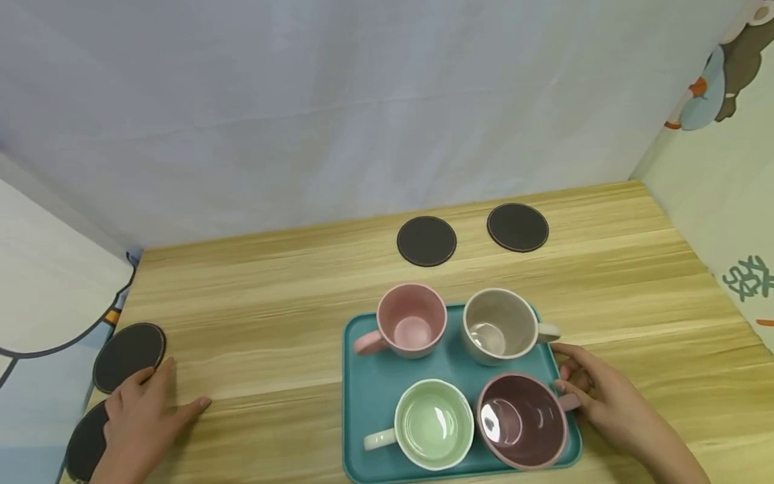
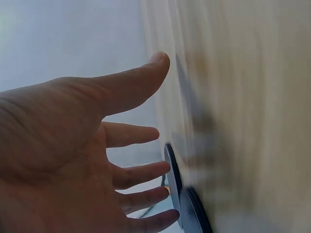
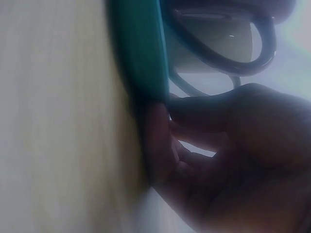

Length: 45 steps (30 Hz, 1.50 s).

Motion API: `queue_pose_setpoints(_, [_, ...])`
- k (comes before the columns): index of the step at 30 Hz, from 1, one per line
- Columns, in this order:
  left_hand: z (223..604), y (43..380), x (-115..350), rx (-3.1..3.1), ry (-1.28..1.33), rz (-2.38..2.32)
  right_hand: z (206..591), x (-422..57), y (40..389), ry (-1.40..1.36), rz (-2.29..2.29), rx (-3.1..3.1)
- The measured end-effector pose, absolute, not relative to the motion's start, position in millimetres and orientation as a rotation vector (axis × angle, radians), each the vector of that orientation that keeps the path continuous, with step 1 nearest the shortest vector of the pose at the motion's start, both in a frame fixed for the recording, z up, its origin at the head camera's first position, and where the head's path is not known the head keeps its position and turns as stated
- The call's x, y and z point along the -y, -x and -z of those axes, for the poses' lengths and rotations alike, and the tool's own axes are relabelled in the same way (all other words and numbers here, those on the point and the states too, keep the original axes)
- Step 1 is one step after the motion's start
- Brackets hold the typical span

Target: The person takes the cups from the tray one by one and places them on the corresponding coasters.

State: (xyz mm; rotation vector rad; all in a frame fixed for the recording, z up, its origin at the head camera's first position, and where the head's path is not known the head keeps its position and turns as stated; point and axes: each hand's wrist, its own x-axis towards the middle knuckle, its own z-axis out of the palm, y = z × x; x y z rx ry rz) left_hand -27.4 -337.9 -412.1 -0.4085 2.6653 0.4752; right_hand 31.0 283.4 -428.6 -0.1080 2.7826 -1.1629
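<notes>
The right hand (image 1: 601, 396) pinches the teal tray (image 1: 367, 383) at its 3 o'clock edge; at 9 o'clock, the left hand (image 1: 144, 418) spreads beside black coasters (image 1: 129, 353). Four mugs (image 1: 434, 425) stand on the tray; two more coasters (image 1: 426, 240) lie near 12 o'clock.

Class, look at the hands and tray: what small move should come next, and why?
Probably moving the left hand to the left edge of the tray: that hand is empty by the coasters, while the right hand pinches the right edge.
</notes>
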Motion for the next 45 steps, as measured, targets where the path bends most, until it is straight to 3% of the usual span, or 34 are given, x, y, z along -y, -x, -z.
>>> queue_pose_setpoints(30, [437,-10,389,-2.642,0.809,-0.389,427,-282,-31,0.111,1.136,-2.811])
queue_pose_setpoints(45, [435,-16,406,-2.675,0.795,-0.297,425,-281,-30,0.099,1.143,-2.783])
